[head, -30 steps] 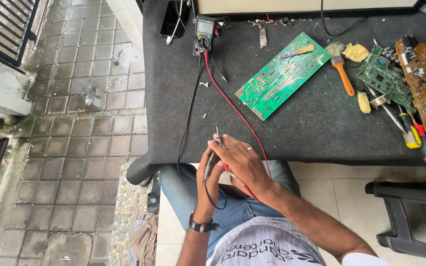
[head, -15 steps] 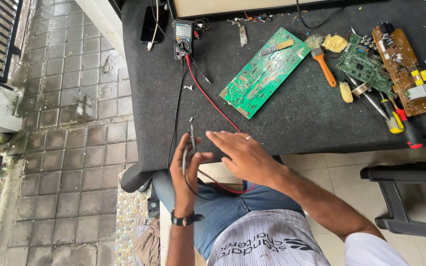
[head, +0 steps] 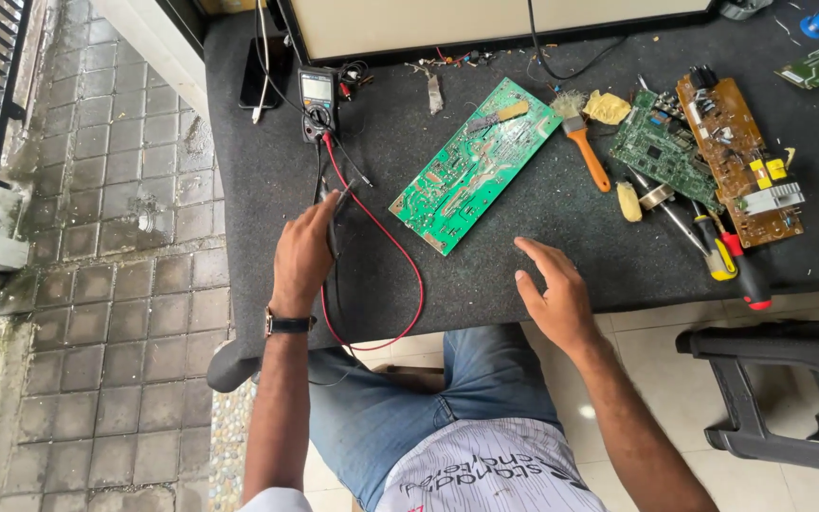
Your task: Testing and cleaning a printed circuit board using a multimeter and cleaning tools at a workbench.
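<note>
My left hand (head: 303, 256) grips the two thin test probes (head: 337, 204) on the dark mat, tips pointing away from me. A red lead (head: 400, 256) and a black lead run from them to a small multimeter (head: 318, 100) at the back left. My right hand (head: 554, 289) hovers over the mat near its front edge with fingers spread and nothing in it. A long green circuit board (head: 476, 166) lies tilted between the two hands, further back.
A brush with an orange handle (head: 585, 142), a smaller green board (head: 661, 147), a brown board (head: 737, 156) and screwdrivers (head: 727, 256) lie at the right. A phone (head: 263, 76) lies back left. A dark plastic stool (head: 779, 389) stands right of my legs.
Both hands were together on the probes at the mat's front edge. Now my left hand holds them further in on the mat and my right hand has let go and moved right.
</note>
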